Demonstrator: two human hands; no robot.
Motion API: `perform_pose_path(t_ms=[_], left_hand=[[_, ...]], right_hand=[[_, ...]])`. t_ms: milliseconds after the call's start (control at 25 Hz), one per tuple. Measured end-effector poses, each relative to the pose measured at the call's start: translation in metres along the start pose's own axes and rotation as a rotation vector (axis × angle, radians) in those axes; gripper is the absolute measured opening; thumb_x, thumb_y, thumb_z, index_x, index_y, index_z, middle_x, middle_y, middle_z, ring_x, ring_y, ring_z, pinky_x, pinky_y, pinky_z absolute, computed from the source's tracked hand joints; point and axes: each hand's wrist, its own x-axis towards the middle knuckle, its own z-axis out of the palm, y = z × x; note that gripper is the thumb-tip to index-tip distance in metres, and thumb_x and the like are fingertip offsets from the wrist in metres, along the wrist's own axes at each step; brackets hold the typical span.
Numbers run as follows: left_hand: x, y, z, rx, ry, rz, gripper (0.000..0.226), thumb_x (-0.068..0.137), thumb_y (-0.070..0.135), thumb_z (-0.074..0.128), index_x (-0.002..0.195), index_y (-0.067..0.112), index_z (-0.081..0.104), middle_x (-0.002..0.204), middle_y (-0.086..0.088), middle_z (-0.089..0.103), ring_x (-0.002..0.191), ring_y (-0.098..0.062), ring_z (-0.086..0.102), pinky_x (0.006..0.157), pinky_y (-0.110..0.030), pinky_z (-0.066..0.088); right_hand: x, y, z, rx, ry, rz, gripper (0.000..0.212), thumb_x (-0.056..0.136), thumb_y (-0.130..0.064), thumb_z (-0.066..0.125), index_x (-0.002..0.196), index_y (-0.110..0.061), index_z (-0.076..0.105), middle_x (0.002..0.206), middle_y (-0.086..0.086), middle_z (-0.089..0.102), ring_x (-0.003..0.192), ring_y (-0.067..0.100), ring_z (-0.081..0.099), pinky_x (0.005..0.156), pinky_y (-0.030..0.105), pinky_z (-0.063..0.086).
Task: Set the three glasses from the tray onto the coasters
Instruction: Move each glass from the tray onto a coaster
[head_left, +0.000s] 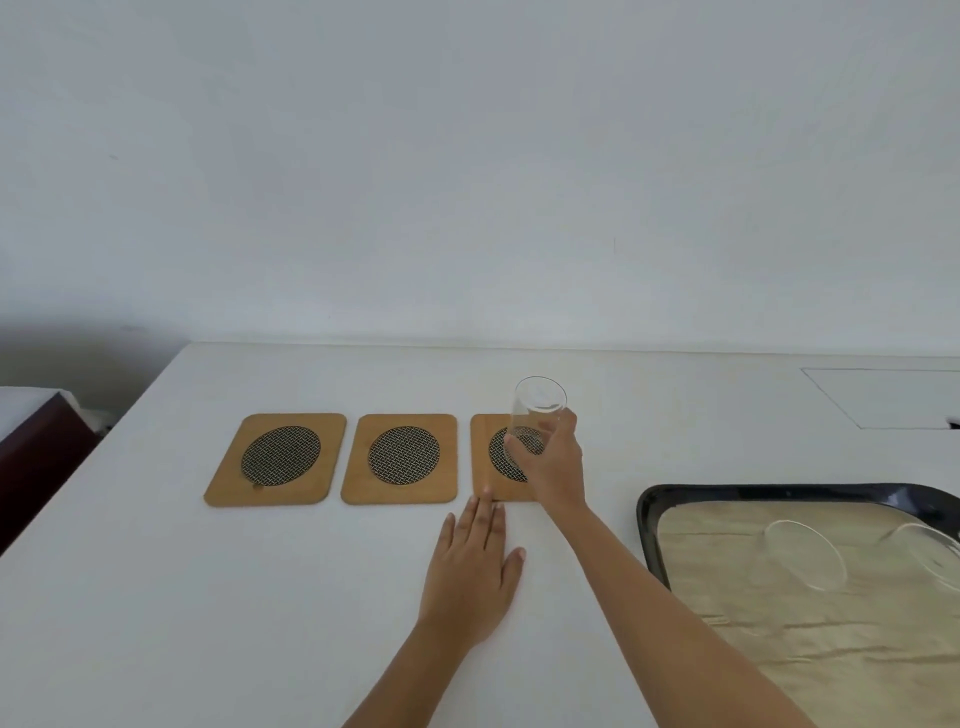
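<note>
Right hand (550, 462): fingers (522, 441) and thumb wrapped round the lower wall of a clear glass (537, 410), closed on it firmly. Glass upright, long axis near vertical with a slight lean, mouth up, base directly over the mesh disc of the right coaster (501, 457). Cannot tell whether the base touches the disc or hangs just above it, since the palm hides the contact line.

Left hand (475, 571): flat on the white table (260, 597), palm down, fingers straight and together, holding nothing. Fingertips at the near edge of that same coaster, at about 7 o'clock from the glass, possibly steadying it.

Outward from there: middle coaster (400, 458) and left coaster (275, 458) at 9 o'clock from the glass, side by side in one row, both bare. At 4 o'clock, well apart, a black tray (647, 519) lined with a beige cloth, carrying the second glass (805, 553) and the third glass (930, 553), both apparently lying on their sides, the farther one cut by the frame edge.

Judged stage: first of three placements, nearly complete. Next, likely: settle straight down, loosen the grip, then reach to the tray, nearer the right hand. Risk: tipping the tall glass when letting go.
</note>
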Motion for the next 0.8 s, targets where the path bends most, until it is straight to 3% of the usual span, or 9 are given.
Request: perform_pose_path(t_ms=[80, 240, 400, 520, 640, 800], left_hand=[[0.000, -0.001, 0.001, -0.003, 0.007, 0.001, 0.057, 0.094, 0.044, 0.030, 0.133, 0.008, 0.049, 0.146, -0.011, 0.040, 0.132, -0.024, 0.039, 0.104, -0.044, 0.030], [0.000, -0.002, 0.003, -0.011, 0.010, -0.007, 0.057, 0.096, 0.045, 0.027, 0.135, 0.009, 0.047, 0.147, -0.009, 0.038, 0.134, -0.022, 0.037, 0.105, -0.045, 0.026], [0.000, -0.002, 0.003, -0.017, 0.014, 0.003, 0.059, 0.097, 0.046, 0.021, 0.136, 0.009, 0.046, 0.148, -0.009, 0.036, 0.135, -0.022, 0.034, 0.106, -0.044, 0.025], [0.000, -0.001, 0.002, -0.020, 0.027, 0.016, 0.059, 0.096, 0.046, 0.025, 0.137, 0.008, 0.044, 0.149, -0.010, 0.033, 0.136, -0.023, 0.032, 0.107, -0.043, 0.022], [-0.001, 0.000, -0.001, -0.029, 0.042, 0.019, 0.062, 0.095, 0.046, 0.023, 0.143, 0.008, 0.033, 0.154, -0.008, 0.019, 0.140, -0.022, 0.022, 0.110, -0.038, 0.014], [-0.004, 0.005, -0.006, -0.014, 0.025, 0.030, 0.063, 0.095, 0.043, 0.023, 0.146, 0.006, 0.022, 0.157, -0.006, 0.010, 0.140, -0.022, 0.023, 0.110, -0.041, 0.019]], right_hand=[[-0.001, 0.002, 0.005, -0.015, 0.035, -0.010, 0.045, 0.072, -0.038, 0.074, 0.092, -0.044, 0.034, 0.104, -0.010, 0.057, 0.094, -0.005, 0.053, 0.070, 0.024, 0.043], [-0.001, 0.000, 0.006, -0.010, 0.039, -0.020, 0.047, 0.074, -0.032, 0.075, 0.092, -0.049, 0.036, 0.105, -0.012, 0.056, 0.092, -0.017, 0.048, 0.066, 0.011, 0.036], [-0.004, 0.004, 0.004, -0.009, 0.008, 0.011, 0.059, 0.069, -0.037, 0.077, 0.103, -0.049, 0.030, 0.110, -0.009, 0.058, 0.101, 0.004, 0.055, 0.076, 0.027, 0.045], [-0.013, -0.003, -0.005, 0.030, -0.026, 0.035, 0.090, 0.066, -0.033, 0.082, 0.135, -0.030, 0.025, 0.138, 0.003, 0.048, 0.123, 0.019, 0.048, 0.097, 0.041, 0.044], [-0.024, -0.014, -0.021, 0.076, -0.050, 0.017, 0.110, 0.071, -0.027, 0.082, 0.150, -0.016, 0.005, 0.156, 0.005, 0.021, 0.138, 0.019, 0.028, 0.108, 0.029, 0.026], [-0.041, -0.039, -0.060, 0.069, -0.048, -0.107, 0.098, 0.077, -0.035, 0.076, 0.149, -0.016, 0.012, 0.154, 0.001, 0.021, 0.139, 0.014, 0.021, 0.103, 0.021, 0.019]])
